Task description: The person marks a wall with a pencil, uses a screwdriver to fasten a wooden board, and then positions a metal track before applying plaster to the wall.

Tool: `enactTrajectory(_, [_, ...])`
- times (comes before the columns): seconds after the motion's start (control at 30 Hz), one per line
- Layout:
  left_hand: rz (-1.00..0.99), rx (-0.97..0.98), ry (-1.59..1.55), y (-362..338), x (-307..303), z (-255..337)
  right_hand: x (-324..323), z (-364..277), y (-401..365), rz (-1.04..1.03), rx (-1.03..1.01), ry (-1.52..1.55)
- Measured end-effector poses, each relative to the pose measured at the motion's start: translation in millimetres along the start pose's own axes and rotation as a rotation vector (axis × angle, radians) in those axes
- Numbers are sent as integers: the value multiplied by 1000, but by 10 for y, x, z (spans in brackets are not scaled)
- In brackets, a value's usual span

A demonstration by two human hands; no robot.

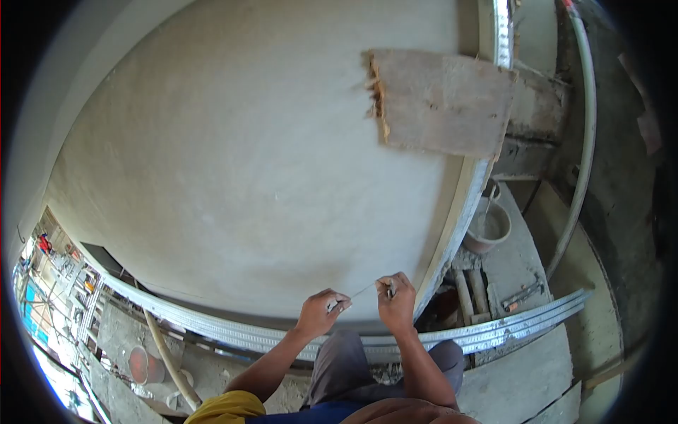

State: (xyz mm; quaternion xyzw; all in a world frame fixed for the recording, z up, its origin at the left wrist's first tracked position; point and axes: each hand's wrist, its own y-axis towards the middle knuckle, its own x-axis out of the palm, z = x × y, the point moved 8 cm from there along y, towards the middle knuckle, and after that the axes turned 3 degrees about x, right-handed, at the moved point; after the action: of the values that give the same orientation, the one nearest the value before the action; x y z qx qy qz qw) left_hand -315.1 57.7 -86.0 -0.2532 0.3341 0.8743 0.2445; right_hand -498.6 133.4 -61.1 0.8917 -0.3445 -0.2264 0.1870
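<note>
My left hand [321, 313] is closed in a pinch at the bottom centre, in front of a smooth grey plastered wall [268, 177]. Close by on its right, my right hand [397, 302] is also closed, near the wall's corner. A thin string or wire [364, 289] runs taut across the short gap between the two hands. Small dark bits show among the fingers of both hands, too small to name. Below the hands, a long perforated metal rail [233, 338] crosses in front of my knees.
A broken-edged board [445, 102] juts over the wall's right corner. To the right are a bucket [487, 227] with grey mix, a hammer-like tool [522, 297] and a long pole [585, 127]. At lower left are another bucket [145, 366] and a slanting pole [169, 360].
</note>
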Motion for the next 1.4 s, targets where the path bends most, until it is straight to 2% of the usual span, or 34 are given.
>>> enactTrajectory(0.07, [53, -73, -93, -142, 11, -40, 89, 79, -70, -60, -13, 50])
enactTrajectory(0.1, [22, -158, -42, -131, -43, 33, 182, 258, -119, -98, 100, 118])
enactTrajectory(0.2, [85, -129, -9, -104, -77, 100, 194, 214, -173, -99, 86, 170])
enactTrajectory(0.23, [121, -125, -21, -96, -86, 99, 175, 188, -173, -104, 142, 184])
enactTrajectory(0.33, [80, -240, -53, -87, -111, 146, 161, 172, -152, -113, 149, 169])
enactTrajectory(0.4, [-55, -351, -111, -123, -22, 127, 158, 218, -184, -112, 166, 137])
enactTrajectory(0.53, [-36, -380, -228, -203, 57, -3, 212, 282, -225, -118, 173, 146])
enactTrajectory(0.6, [-56, -477, -429, -247, 149, -82, 247, 287, -244, -126, 177, 138])
enactTrajectory(0.63, [-52, -478, -431, -233, 138, -75, 280, 299, -265, -150, 211, 132])
enactTrajectory(0.7, [-4, -739, -892, -324, 232, -147, 343, 310, -348, -180, 246, 123])
enactTrajectory(0.73, [0, -738, -894, -331, 205, -171, 392, 275, -397, -190, 205, 113])
enactTrajectory(0.8, [93, -842, -1230, -424, 267, -265, 484, 240, -511, -234, 177, 112])
enactTrajectory(0.93, [86, -794, -1068, -558, 458, -487, 525, 125, -637, -263, 95, 157])
enactTrajectory(1.0, [240, -250, -185, -407, 186, -164, 503, 97, -631, -268, 85, 114])
enactTrajectory(1.03, [238, -251, -187, -438, 190, -116, 488, 115, -629, -269, 87, 112])
enactTrajectory(1.1, [77, -241, -28, -451, 253, 15, 479, 145, -611, -281, 62, 87])
enactTrajectory(1.23, [74, -235, -41, -457, 202, 61, 503, 237, -655, -272, 65, 145])
enactTrajectory(1.33, [79, -293, -61, -499, 166, -26, 566, 302, -674, -294, 173, 222])
enactTrajectory(1.4, [168, -263, -157, -544, 89, -85, 679, 311, -687, -369, 183, 327])
